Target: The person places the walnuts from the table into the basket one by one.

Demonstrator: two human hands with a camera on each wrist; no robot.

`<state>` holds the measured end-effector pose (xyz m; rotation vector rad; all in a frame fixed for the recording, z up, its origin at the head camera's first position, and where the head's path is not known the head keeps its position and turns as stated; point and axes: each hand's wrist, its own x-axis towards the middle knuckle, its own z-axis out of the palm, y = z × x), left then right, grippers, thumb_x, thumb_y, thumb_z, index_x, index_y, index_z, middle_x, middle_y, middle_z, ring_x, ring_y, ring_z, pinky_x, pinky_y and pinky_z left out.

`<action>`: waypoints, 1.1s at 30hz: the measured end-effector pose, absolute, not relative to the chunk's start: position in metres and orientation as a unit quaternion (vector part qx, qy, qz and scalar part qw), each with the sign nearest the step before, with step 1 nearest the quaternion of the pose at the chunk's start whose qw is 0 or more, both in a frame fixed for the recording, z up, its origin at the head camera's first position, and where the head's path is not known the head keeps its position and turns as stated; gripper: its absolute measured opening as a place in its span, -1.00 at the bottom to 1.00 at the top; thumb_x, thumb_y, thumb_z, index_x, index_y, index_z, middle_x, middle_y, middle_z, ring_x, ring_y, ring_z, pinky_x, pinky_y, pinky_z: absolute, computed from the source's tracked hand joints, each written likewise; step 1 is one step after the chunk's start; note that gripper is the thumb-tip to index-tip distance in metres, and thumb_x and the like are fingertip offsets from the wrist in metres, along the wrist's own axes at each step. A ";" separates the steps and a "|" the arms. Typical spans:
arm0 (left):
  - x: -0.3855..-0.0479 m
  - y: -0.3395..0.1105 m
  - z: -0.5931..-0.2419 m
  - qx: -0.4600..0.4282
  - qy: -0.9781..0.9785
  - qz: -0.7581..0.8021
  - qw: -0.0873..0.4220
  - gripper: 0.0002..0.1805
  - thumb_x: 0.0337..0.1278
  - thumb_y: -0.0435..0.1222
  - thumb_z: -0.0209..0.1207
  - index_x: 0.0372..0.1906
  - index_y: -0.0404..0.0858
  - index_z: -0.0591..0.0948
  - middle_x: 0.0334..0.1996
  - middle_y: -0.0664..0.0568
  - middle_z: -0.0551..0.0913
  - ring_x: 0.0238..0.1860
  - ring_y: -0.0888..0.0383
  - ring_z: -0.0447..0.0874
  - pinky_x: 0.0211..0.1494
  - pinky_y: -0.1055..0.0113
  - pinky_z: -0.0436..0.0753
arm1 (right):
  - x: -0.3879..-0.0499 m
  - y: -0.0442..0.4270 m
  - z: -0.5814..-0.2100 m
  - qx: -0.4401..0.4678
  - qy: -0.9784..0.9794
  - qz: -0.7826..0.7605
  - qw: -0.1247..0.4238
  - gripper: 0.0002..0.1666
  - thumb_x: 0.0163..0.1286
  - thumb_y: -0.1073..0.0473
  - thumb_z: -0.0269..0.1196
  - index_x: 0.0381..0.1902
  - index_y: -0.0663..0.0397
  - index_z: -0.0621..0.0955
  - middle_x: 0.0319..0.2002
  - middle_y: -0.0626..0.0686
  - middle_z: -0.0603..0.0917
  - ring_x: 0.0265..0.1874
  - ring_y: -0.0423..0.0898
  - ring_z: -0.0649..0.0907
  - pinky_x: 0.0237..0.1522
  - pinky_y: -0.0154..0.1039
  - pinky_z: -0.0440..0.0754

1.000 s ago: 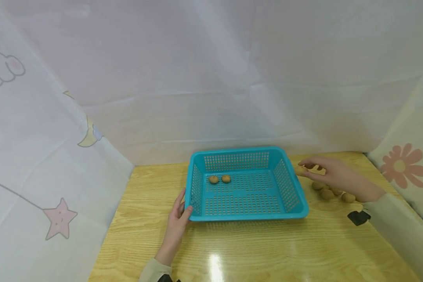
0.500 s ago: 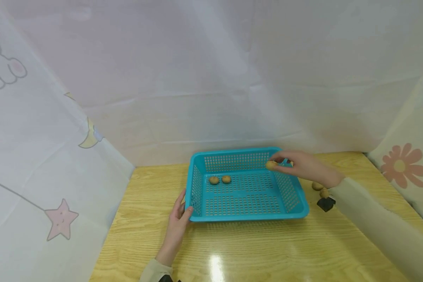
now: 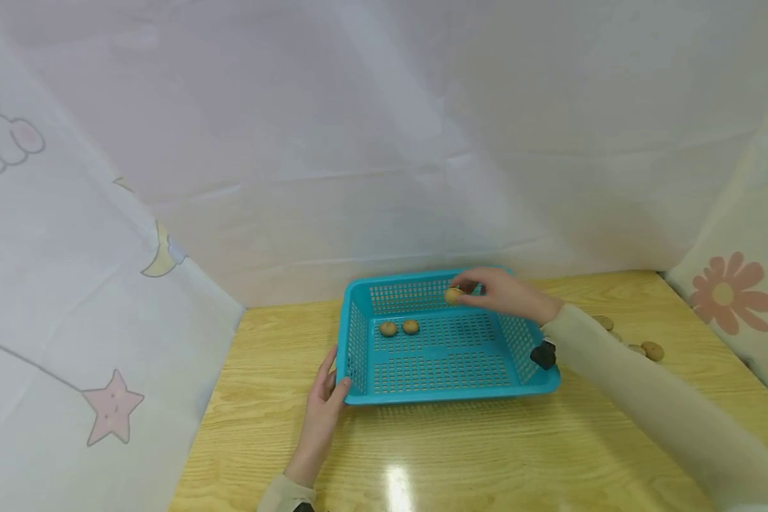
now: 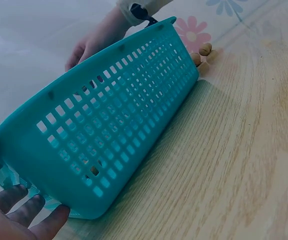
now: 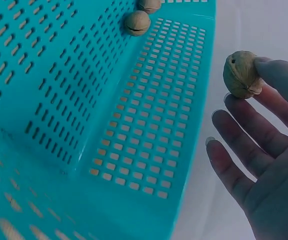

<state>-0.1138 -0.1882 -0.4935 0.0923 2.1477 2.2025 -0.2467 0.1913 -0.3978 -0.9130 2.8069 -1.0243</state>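
Observation:
A blue perforated plastic basket (image 3: 448, 395) stands on the wooden table. My left hand (image 3: 320, 416) holds its left end, the thumb over the rim and the fingers (image 4: 26, 210) against the outside of the end wall. Over the back part of the basket, my right hand (image 3: 502, 292) pinches a walnut (image 5: 240, 75) between thumb and fingertips, the other fingers spread below. Two more walnuts, one on the left (image 3: 388, 328) and one beside it (image 3: 410, 326), lie on the basket floor towards the left and back.
Several loose walnuts (image 3: 653, 350) lie on the table (image 3: 486, 455) to the right of the basket, partly hidden by the right sleeve (image 3: 621, 363). A pale printed cloth (image 3: 358, 213) hangs close behind the basket and along both sides.
My right hand has carried the walnut leftwards, from beside the basket's right end, across its rim, to above the back middle. The left hand keeps its place on the basket.

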 end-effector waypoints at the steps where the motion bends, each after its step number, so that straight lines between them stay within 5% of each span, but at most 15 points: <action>1: -0.114 -0.189 -0.494 0.030 0.697 0.716 0.032 -0.24 0.59 -0.26 0.09 0.70 -0.09 0.05 0.48 -0.32 0.38 0.39 -0.27 0.47 0.25 0.14 0.67 | -0.249 0.188 -0.399 -0.293 0.897 -0.331 0.013 -0.60 0.52 0.08 0.33 0.21 0.13 0.68 -0.01 0.02 0.76 -0.04 -0.02 0.71 -0.03 0.01 0.68; 22: -0.113 -0.189 -0.496 0.037 0.699 0.713 0.033 -0.25 0.59 -0.23 0.10 0.70 -0.06 0.07 0.46 -0.35 0.40 0.39 -0.27 0.48 0.26 0.16 0.66 | -0.289 0.137 -0.472 -0.285 0.905 -0.295 0.115 -0.64 0.56 0.05 0.28 0.18 0.10 0.69 0.02 0.09 0.74 -0.01 0.04 0.70 0.03 0.06 0.68; 33: -0.115 -0.190 -0.498 0.028 0.705 0.708 0.028 -0.26 0.59 -0.23 0.09 0.69 0.01 0.09 0.45 -0.31 0.42 0.37 -0.26 0.51 0.25 0.11 0.67 | -0.293 0.134 -0.481 -0.288 0.911 -0.269 0.118 -0.58 0.54 0.07 0.30 0.21 0.19 0.67 0.02 0.12 0.75 -0.01 0.06 0.71 0.03 0.05 0.69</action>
